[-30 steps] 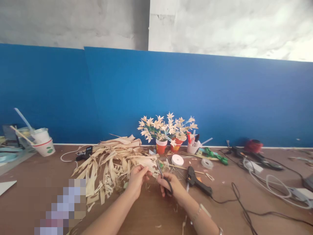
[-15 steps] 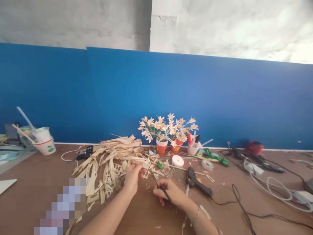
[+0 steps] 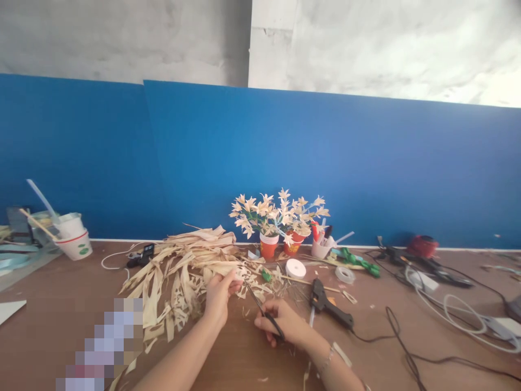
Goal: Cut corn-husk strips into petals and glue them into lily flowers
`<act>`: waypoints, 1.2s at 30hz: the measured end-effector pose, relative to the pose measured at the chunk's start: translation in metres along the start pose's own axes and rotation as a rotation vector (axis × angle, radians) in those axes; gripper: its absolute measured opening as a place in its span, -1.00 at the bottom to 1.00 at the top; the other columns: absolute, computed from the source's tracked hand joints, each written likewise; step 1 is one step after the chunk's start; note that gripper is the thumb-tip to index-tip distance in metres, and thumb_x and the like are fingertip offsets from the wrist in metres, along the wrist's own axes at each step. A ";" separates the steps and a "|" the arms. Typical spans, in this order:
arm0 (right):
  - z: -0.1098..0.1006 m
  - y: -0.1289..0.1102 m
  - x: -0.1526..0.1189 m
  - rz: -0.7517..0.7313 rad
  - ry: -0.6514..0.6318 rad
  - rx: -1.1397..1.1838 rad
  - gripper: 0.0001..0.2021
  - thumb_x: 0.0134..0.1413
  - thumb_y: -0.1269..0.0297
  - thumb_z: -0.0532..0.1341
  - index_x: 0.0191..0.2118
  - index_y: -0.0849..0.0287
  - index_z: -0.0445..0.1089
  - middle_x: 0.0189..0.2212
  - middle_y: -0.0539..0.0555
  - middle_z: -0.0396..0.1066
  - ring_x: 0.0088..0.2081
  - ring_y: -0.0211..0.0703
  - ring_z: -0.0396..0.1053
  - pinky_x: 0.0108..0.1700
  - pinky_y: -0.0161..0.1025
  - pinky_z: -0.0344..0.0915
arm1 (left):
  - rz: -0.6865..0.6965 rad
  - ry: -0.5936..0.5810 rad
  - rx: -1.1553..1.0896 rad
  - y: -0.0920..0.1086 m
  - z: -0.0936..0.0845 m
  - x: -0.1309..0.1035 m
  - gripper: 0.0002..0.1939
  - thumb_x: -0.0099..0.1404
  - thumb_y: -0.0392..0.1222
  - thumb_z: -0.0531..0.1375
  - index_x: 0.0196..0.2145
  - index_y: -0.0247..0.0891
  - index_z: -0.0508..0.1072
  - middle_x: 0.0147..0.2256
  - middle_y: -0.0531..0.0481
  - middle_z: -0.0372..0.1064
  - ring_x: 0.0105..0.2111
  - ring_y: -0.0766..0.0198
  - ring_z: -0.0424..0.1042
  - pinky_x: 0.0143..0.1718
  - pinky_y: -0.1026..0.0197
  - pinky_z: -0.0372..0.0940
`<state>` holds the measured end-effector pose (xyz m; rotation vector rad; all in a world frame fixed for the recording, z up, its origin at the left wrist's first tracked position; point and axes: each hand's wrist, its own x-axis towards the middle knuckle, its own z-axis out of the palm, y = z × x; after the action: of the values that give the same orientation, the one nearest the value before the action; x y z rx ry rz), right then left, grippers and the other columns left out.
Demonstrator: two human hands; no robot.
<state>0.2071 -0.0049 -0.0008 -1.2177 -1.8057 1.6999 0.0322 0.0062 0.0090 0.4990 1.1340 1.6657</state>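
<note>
Between the thumb and fingers of my left hand (image 3: 220,296) is a small pale piece of dried husk (image 3: 237,277), partly hidden by the fingertips. My right hand (image 3: 280,321) grips black-handled scissors (image 3: 257,302), their blades pointing up and left to the husk piece. Whether the blades touch it I cannot tell. A large heap of dried husk strips (image 3: 179,277) lies behind and left of my left hand. Beyond both hands, pale husk flowers (image 3: 264,209) stand in red paper cups (image 3: 268,248).
Right of my right hand lies a black glue gun (image 3: 330,307) with its cord. Behind it are a white tape roll (image 3: 296,268), a clear tape roll (image 3: 345,274) and green tape (image 3: 358,262). A white cup (image 3: 75,245) stands far left; cables (image 3: 443,320) spread over the right.
My left fingertips and the husk piece have shifted slightly. The scissors stay in my right hand, almost in the same place.
</note>
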 end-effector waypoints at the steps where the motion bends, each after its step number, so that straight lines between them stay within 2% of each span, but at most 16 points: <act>1: 0.000 0.000 0.000 0.002 0.002 -0.002 -0.68 -0.17 0.04 0.28 -0.46 0.21 0.29 -0.76 -0.13 0.27 -0.73 -0.39 0.19 -0.69 -0.47 0.06 | 0.009 -0.006 0.025 0.000 0.000 -0.001 -0.76 -0.04 -0.18 0.36 -0.57 -0.33 0.37 -0.62 -0.01 0.41 -0.57 0.32 0.43 -0.53 0.36 0.34; 7: 0.005 -0.008 -0.002 -0.004 0.030 0.056 -0.65 -0.23 0.01 0.29 -0.49 0.20 0.26 -0.77 -0.14 0.24 -0.72 -0.38 0.19 -0.68 -0.46 0.08 | 0.021 -0.067 0.129 -0.002 0.001 -0.005 -0.71 -0.03 -0.06 0.34 -0.50 -0.34 0.41 -0.61 0.03 0.39 -0.59 0.30 0.43 -0.58 0.35 0.31; 12: 0.007 -0.010 -0.002 -0.029 0.034 0.071 -0.63 -0.26 0.00 0.31 -0.48 0.21 0.26 -0.77 -0.14 0.24 -0.72 -0.37 0.20 -0.68 -0.46 0.09 | -0.022 -0.083 0.121 -0.004 0.003 -0.008 -0.68 -0.08 -0.04 0.36 -0.50 -0.32 0.40 -0.62 0.06 0.38 -0.59 0.34 0.43 -0.61 0.40 0.30; 21: 0.006 -0.003 0.000 -0.054 0.032 0.080 -0.64 -0.22 0.00 0.30 -0.46 0.21 0.28 -0.77 -0.14 0.24 -0.72 -0.37 0.20 -0.71 -0.47 0.05 | -0.066 -0.098 0.069 -0.004 0.004 -0.011 -0.64 -0.12 -0.03 0.38 -0.52 -0.32 0.37 -0.63 0.10 0.37 -0.59 0.37 0.44 -0.59 0.43 0.29; 36: 0.004 -0.002 0.001 -0.122 0.029 0.054 -0.68 -0.10 0.03 0.24 -0.51 0.22 0.26 -0.80 -0.17 0.16 -0.77 -0.44 0.07 -0.72 -0.48 -0.06 | -0.034 -0.116 0.103 -0.004 0.003 -0.009 -0.64 -0.07 0.01 0.36 -0.50 -0.31 0.37 -0.62 0.08 0.39 -0.63 0.37 0.42 -0.61 0.39 0.29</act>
<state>0.2031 -0.0065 0.0006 -1.0816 -1.7674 1.6447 0.0407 -0.0005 0.0088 0.6306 1.1406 1.5350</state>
